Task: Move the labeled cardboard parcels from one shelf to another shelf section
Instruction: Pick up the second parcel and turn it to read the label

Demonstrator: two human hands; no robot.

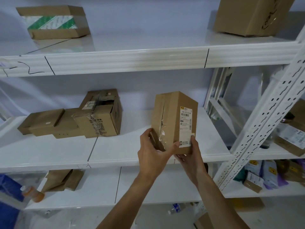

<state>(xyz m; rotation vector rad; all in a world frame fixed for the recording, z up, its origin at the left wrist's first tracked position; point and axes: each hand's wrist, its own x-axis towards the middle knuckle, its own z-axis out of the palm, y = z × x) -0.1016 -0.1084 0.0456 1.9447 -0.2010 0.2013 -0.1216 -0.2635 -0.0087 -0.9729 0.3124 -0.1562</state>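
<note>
A brown cardboard parcel (171,116) with a white shipping label on its right face is held upright in front of the middle shelf (125,151). My left hand (152,156) grips its lower left corner. My right hand (191,156) supports its lower right side, thumb on the label. Further left on the same shelf lie a torn open parcel (102,116) and a flat parcel (42,123), touching each other. A parcel with green and white tape (52,22) sits on the top shelf (132,58) at the left. A larger parcel (250,15) stands at the top right.
Black marker lines divide the shelves into sections. A slanted perforated white upright (264,116) crosses the right side. Behind it, the neighbouring rack holds labeled packages (290,139) and bags. The lower shelf carries a folded cardboard piece (62,179) and orange bottles (33,194).
</note>
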